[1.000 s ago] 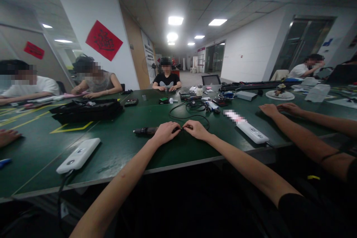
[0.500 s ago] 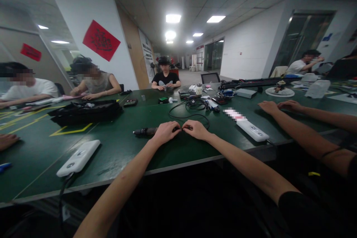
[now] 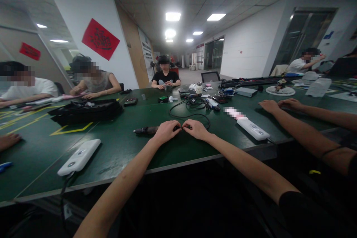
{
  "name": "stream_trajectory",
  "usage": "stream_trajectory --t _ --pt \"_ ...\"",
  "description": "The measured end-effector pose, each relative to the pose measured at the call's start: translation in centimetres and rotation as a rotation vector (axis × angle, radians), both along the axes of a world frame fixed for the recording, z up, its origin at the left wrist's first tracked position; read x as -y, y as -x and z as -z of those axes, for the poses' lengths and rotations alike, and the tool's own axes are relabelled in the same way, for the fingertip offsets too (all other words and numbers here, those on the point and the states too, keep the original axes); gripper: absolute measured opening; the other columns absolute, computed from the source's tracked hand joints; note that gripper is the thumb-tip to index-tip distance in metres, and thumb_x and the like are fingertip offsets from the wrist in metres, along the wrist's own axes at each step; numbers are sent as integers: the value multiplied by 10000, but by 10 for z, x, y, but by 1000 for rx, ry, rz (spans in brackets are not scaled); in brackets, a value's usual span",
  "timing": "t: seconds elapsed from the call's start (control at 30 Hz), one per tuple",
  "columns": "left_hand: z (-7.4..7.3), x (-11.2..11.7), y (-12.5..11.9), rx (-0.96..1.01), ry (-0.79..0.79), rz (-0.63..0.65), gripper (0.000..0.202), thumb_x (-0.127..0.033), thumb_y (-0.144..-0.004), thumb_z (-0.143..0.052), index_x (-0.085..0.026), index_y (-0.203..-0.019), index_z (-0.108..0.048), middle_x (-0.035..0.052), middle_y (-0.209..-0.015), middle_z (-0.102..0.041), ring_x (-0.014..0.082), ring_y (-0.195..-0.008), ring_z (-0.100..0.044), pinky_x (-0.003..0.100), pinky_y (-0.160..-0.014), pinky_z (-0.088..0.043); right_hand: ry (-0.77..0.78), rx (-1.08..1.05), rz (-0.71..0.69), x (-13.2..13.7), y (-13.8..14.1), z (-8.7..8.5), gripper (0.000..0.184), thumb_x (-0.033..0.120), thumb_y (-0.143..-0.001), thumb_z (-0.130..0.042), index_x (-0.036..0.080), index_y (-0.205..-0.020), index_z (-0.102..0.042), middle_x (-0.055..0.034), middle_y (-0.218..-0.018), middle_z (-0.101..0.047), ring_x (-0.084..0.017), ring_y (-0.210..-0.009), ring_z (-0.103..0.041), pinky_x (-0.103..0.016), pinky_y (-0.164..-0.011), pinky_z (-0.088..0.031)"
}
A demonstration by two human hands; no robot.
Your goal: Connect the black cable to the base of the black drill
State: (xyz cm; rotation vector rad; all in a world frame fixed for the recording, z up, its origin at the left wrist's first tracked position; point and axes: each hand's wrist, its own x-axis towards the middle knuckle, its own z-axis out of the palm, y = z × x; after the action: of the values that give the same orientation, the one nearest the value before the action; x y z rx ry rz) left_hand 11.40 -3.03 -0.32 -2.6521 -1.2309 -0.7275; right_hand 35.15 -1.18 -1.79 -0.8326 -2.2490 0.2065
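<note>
A dark cylindrical tool (image 3: 145,130) with a narrow pale tip lies along the green table (image 3: 178,152), its tip to the left. My left hand (image 3: 167,131) is closed around its rear end, which the fingers mostly hide. Close beside it, my right hand (image 3: 196,129) pinches the end of a black cable (image 3: 205,116), which loops behind the hand. The fingertips of both hands nearly meet, with a small dark piece between them that is too small to make out.
A white power strip (image 3: 79,157) lies at left and another white power strip (image 3: 253,128) at right. A black open case (image 3: 86,111) is at far left. Tangled cables (image 3: 195,103) sit ahead. A neighbour's hands (image 3: 269,107) rest at right; other people sit around the table.
My two hands hold nearly the same place and grip. The whole view has shifted only slightly.
</note>
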Motion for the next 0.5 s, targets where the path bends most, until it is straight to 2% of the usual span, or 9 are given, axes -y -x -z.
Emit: stream_trajectory --t 0.17,0.37,0.5 --pt "1 2 1 -7 9 21 191 -356 -994 -566 -299 -1146 -667 6 -1106 -729 211 -1009 -670 353 -946 -480 10 -6 -9 0 0 -1 101 249 -945 -676 235 -1035 -721 -32 -982 -697 -183 -876 -626 -272 -762 -443" --pt "4 0 -2 17 -6 -34 183 -391 -996 -568 -271 -1093 -667 27 -1039 -726 227 -982 -667 361 -909 -484 16 -21 -21 2 0 -1 132 201 -902 -688 212 -1034 -691 -33 -972 -693 -179 -871 -632 -265 -763 -460" --pt "3 0 -2 2 -6 -16 213 -384 -983 -585 -285 -1153 -669 26 -1091 -724 225 -1016 -663 359 -929 -479 17 -25 -29 1 0 -3 115 175 -901 -666 202 -1011 -684 -36 -957 -690 -176 -855 -629 -263 -754 -462"
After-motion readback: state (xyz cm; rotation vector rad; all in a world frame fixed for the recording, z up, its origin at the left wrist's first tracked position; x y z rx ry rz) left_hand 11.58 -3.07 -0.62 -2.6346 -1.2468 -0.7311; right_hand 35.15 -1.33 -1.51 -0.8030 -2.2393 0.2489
